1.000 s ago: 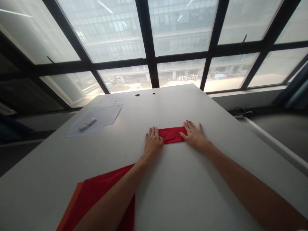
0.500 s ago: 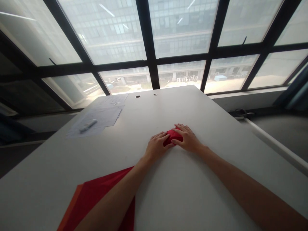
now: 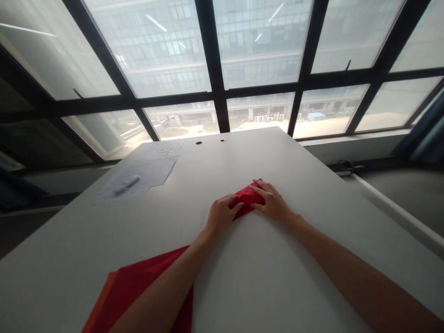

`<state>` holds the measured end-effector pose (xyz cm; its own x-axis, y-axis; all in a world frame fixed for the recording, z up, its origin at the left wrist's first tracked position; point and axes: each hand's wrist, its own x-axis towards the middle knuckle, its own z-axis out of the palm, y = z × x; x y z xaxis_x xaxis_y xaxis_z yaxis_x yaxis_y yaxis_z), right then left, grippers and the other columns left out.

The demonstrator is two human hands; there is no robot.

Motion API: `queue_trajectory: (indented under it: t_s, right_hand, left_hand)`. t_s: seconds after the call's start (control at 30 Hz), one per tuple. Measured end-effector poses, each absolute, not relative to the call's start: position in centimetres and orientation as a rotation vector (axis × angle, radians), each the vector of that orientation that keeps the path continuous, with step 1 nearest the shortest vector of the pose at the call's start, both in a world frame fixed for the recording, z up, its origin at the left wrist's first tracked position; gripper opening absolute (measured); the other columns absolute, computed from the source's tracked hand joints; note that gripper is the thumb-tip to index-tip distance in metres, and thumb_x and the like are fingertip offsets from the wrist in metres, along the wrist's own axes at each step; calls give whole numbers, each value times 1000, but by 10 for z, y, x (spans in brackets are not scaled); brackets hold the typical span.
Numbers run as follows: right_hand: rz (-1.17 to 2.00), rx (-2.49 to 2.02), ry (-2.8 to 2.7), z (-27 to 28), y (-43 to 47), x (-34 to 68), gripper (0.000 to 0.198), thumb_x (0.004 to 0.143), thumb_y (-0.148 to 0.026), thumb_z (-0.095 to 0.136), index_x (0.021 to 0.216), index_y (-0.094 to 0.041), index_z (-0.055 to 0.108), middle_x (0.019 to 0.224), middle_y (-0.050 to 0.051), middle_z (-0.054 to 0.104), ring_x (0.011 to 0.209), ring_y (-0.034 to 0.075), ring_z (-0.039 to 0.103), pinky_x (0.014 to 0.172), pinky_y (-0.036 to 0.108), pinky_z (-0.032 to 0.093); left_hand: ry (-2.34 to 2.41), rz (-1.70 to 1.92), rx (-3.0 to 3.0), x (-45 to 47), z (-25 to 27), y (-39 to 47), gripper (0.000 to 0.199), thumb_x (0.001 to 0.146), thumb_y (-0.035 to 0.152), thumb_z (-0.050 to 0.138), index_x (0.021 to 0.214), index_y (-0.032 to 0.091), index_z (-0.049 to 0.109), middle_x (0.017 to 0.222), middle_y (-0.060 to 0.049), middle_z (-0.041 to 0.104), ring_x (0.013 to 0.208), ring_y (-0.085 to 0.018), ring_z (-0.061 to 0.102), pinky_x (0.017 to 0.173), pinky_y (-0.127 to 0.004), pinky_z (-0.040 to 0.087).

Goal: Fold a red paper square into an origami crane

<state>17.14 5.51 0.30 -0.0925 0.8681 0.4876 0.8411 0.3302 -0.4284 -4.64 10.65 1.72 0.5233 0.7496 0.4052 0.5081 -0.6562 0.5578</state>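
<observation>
Two ends of the folded red sheet (image 3: 246,196), gripped by the left hand (image 3: 221,214) and right hand (image 3: 273,202), may skew if pulled unevenly.

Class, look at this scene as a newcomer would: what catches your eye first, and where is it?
First, the small red strip between the left hand and right hand, vivid against the white table. Then the larger red sheet with an orange edge, lower left, partly hidden by the left forearm.
</observation>
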Motion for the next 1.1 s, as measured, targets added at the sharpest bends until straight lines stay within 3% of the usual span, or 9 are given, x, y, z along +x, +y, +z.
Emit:
queue_trajectory:
  t_s: [0.17, 0.23, 0.3, 0.4, 0.57, 0.67, 0.83, 0.9, 1.1]
  right_hand:
    - [10, -1465, -1669, 1, 59, 176, 46, 79, -19, 64, 125, -24, 63, 137, 9, 56, 128, 27, 49, 109, 47, 41]
    - [28, -1430, -1564, -1, 61, 178, 40, 81, -21, 63, 121, -24, 64, 132, 9, 59, 123, 27, 52, 106, 48, 45]
    - [70, -1388, -1436, -3, 63, 179, 44, 83, -30, 63, 127, -24, 59, 132, 11, 57, 119, 28, 55, 98, 48, 50]
    - [177, -1363, -1269, -5, 65, 180, 64, 84, -46, 64, 140, -22, 46, 136, 17, 53, 113, 29, 58, 88, 46, 55]
    - [374, -1345, -1030, -2, 69, 179, 86, 76, -59, 70, 144, -18, 38, 139, 23, 49, 113, 31, 59, 89, 46, 55]
    - [554, -1300, -889, 3, 70, 174, 86, 72, -60, 72, 140, -16, 43, 135, 23, 54, 106, 30, 64, 85, 43, 57]
    - [807, -1181, -894, 6, 68, 164, 44, 74, -48, 74, 103, -15, 69, 99, 12, 73, 86, 26, 70, 73, 38, 60]
    - [836, -1154, -852, 5, 68, 167, 34, 72, -41, 76, 95, -17, 72, 90, 9, 75, 80, 25, 70, 73, 40, 60]
    - [1146, -1006, -834, 17, 67, 187, 40, 66, -36, 83, 100, -19, 73, 94, 9, 75, 82, 27, 71, 77, 45, 61]
  left_hand:
    - [1070, 861, 2435, -46, 18, 102, 58, 75, 42, 77, 129, 26, 62, 129, -7, 65, 115, -27, 62, 99, -36, 47]
    - [1054, 846, 2436, -44, 20, 100, 49, 79, 35, 73, 127, 27, 64, 127, -6, 66, 113, -26, 63, 98, -35, 47]
    - [1058, 860, 2382, -44, 21, 100, 31, 88, 32, 60, 117, 27, 69, 114, -5, 72, 101, -23, 66, 92, -33, 49]
    - [1104, 963, 2192, -44, 21, 103, 32, 95, 36, 46, 98, 22, 75, 86, -5, 74, 76, -20, 65, 72, -29, 49]
    - [1118, 1248, 1669, -49, 18, 115, 41, 88, 47, 55, 63, 15, 60, 54, -1, 53, 54, -14, 45, 49, -23, 33]
    - [1065, 1272, 1434, -51, 17, 120, 36, 83, 46, 61, 68, 14, 61, 59, -1, 54, 56, -13, 46, 49, -23, 34]
    - [898, 1152, 1377, -53, 19, 120, 25, 78, 36, 65, 88, 13, 70, 79, -5, 68, 69, -18, 60, 62, -26, 48]
    - [810, 1091, 1290, -55, 21, 120, 34, 75, 30, 66, 105, 15, 69, 89, -6, 71, 76, -20, 65, 71, -31, 53]
    - [766, 973, 1058, -61, 22, 128, 45, 66, 22, 66, 111, 16, 68, 93, -8, 73, 78, -22, 68, 73, -35, 55]
